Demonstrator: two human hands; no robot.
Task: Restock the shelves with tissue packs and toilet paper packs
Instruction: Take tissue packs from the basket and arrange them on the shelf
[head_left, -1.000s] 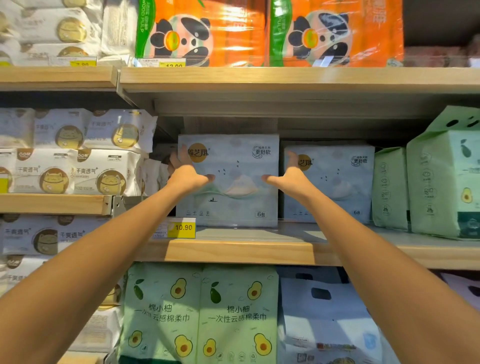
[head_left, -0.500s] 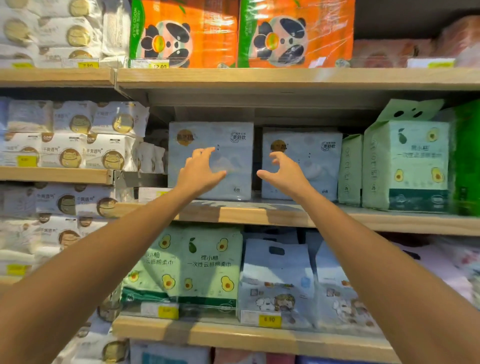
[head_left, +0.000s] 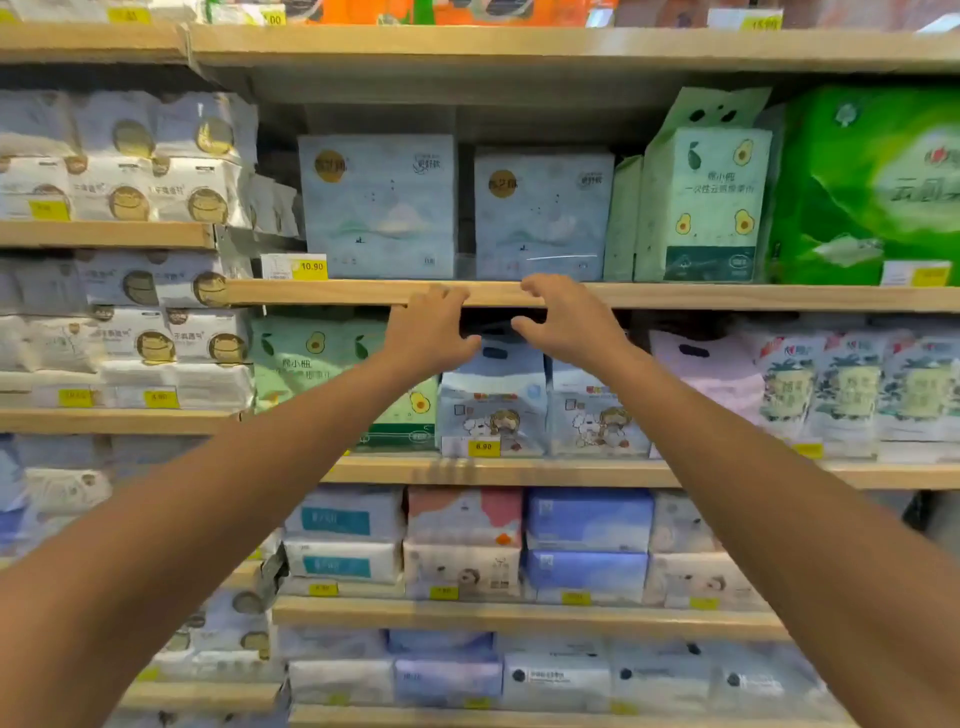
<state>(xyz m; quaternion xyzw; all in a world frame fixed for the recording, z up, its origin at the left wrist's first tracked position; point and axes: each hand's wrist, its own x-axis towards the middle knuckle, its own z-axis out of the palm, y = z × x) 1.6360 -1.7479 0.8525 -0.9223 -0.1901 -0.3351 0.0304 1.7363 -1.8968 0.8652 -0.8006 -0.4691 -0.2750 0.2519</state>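
Left hand and right hand have released and dropped to the edge of the light wooden shelf, loosely curled, empty; pale blue square plastic-wrapped tissue pack stands shelved beside its twin, so placement looks done.

Two pale blue tissue packs upright, just beside each other, on wooden shelf.

One wide-angle camera, worn on the head, faces the light wooden store shelves squarely and slightly downward from close by; the outstretched left hand and right hand sit mid-frame.
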